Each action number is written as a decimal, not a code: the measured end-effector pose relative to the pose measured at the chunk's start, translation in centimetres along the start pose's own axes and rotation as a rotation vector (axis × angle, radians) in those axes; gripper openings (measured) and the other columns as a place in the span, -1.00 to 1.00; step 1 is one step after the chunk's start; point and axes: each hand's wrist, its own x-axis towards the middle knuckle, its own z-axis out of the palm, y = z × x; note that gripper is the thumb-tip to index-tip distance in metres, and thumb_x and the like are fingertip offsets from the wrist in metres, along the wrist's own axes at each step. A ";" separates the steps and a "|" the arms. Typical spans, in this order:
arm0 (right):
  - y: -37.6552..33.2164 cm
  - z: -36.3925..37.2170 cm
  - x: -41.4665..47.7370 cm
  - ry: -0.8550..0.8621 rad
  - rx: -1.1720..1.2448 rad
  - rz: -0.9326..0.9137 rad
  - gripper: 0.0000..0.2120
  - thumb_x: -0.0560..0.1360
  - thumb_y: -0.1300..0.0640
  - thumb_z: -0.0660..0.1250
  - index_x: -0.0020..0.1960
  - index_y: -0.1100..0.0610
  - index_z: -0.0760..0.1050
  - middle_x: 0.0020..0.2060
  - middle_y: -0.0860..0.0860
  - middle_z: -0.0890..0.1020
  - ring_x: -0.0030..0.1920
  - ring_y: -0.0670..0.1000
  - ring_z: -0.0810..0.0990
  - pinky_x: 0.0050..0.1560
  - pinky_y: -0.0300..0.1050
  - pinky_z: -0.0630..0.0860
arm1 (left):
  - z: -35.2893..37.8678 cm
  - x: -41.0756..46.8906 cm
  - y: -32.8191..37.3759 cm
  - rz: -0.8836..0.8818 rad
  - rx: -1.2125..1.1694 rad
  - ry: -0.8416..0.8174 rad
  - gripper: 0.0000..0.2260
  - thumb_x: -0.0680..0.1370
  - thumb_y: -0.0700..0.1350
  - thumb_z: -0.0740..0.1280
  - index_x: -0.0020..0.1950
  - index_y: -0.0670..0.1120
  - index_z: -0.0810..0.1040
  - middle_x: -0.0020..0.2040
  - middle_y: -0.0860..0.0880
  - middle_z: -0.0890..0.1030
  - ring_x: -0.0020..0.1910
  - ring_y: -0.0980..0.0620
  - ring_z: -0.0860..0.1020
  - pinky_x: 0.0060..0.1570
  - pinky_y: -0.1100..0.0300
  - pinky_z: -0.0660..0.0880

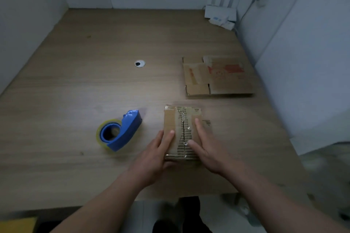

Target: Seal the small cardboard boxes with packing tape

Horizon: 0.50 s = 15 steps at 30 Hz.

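**Both hands flat on the taped box**

A small cardboard box (181, 126) lies on the table (85, 85) near its front edge, just right of centre. Clear packing tape (187, 117) runs along the box's top seam and wrinkles at the far end.

The left hand (155, 153) lies against the box's left side with straight fingers reaching onto the top panel. The right hand (207, 149) presses flat on the right half, its thumb touching the seam. Neither grip closes round anything — both are wide, fingers extended.

A blue tape dispenser (123, 130) rests to the left of the box, near it but apart — no hand touches it. Farther back on the right lies a flattened cardboard box (217, 77) with red print. A round cable hole (140, 63) sits mid-table, and a white router (220, 13) stands in the far right corner.
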 end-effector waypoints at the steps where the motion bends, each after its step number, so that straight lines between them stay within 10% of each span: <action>1: 0.3 -0.2 -0.6 -0.066 -0.053 -0.018 -0.17 0.59 -0.25 0.20 0.63 -0.05 -0.24 0.62 -0.05 -0.15 0.60 -0.07 -0.09 0.48 -0.25 -0.07 | 0.0 0.0 0.2 -0.002 0.017 0.001 -0.11 0.54 0.21 0.35 0.56 0.26 -0.30 0.64 -0.02 -0.15 0.60 -0.04 0.06 0.48 0.13 0.16; 15: 1.0 -0.2 -1.1 -0.155 -0.327 -0.087 0.07 0.51 -0.10 0.42 0.57 -0.05 -0.40 0.60 0.08 -0.13 0.44 0.17 0.36 0.40 -0.07 0.31 | 0.8 -0.4 1.9 -0.024 -0.010 0.072 -0.13 0.59 0.08 0.31 0.58 0.15 -0.35 0.58 0.06 0.06 0.38 -0.02 0.39 0.19 0.06 0.49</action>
